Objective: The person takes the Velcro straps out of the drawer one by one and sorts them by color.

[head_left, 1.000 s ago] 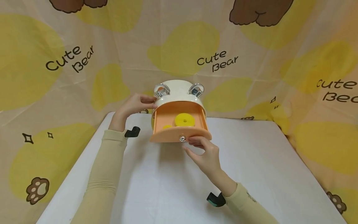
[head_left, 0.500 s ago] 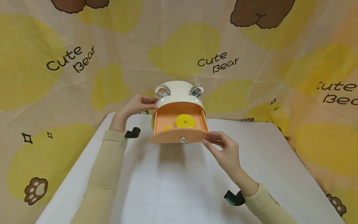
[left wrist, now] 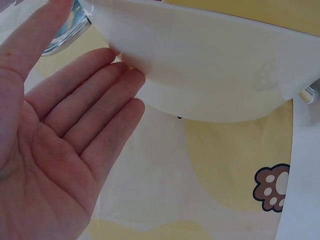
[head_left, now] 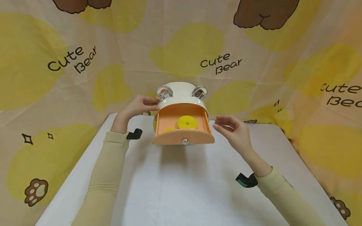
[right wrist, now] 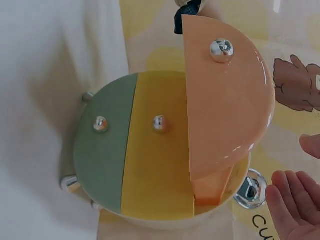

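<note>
A cream drawer box (head_left: 181, 91) with two silver ear-shaped loops stands near the back of the table. Its orange top drawer (head_left: 169, 138), with a silver knob (head_left: 185, 141), is pulled out toward me. Inside lie a thick yellow disc (head_left: 183, 121) with a small centre hole and a smaller yellow piece (head_left: 169, 129), mostly hidden by the drawer front. My left hand (head_left: 137, 105) rests its fingertips against the box's left side, fingers fairly straight in the left wrist view. Beside the box's right side, my right hand (head_left: 234, 129) holds nothing, its fingers relaxed and apart from the drawer.
Below the orange drawer, the right wrist view shows a closed yellow drawer (right wrist: 157, 170) and a closed green drawer (right wrist: 102, 160), each with a silver knob. Short silver feet (right wrist: 70, 183) carry the box. A printed bear curtain (head_left: 135, 50) hangs close behind the white table (head_left: 175, 194).
My right hand has left the area by the knob, passing the drawer front's right corner, and moved right and back beside the box. My left hand and the pulled-out drawer stay put.
</note>
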Motion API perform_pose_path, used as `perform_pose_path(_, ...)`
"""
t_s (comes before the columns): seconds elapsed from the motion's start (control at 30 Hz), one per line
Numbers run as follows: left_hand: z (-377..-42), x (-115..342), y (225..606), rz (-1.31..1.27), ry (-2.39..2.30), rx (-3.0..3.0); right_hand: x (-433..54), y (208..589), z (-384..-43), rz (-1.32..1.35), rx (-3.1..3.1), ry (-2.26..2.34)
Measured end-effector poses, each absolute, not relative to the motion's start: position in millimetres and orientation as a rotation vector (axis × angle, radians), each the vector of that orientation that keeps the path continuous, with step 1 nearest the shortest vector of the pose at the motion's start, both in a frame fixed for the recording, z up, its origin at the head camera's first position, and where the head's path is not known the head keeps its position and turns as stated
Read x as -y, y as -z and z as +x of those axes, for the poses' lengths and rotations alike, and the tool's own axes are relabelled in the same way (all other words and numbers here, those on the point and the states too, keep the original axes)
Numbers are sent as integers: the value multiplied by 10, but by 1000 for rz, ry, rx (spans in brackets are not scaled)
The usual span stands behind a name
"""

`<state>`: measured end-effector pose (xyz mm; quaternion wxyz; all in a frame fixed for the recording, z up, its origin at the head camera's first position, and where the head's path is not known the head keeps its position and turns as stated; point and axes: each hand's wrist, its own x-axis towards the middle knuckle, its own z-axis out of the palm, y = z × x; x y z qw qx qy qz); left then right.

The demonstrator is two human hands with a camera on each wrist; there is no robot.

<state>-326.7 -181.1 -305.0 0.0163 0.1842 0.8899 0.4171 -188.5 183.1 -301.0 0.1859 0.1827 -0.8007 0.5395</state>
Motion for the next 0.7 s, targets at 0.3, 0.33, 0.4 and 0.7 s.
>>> perform_pose_path(0.3, -3265, 1806, 3028, 561, -1302, -2752, -1914, 3112, -2350, 503, 2391, -1501)
perform_pose_path(0.33, -3269, 1806, 3029, 566, -1298, -2753, -1908, 3112, -2386, 507, 2412, -1510)
perform_pose_path(0.4, -3273, 1804, 3032, 560, -1297, -2749, -1883, 3108, -2444, 519, 2460, -1540)
perform_pose_path(0.7, -3274, 1814, 3038, 569, -1286, -2760, -1670, 3067, -2610, 522, 2667, -1559)
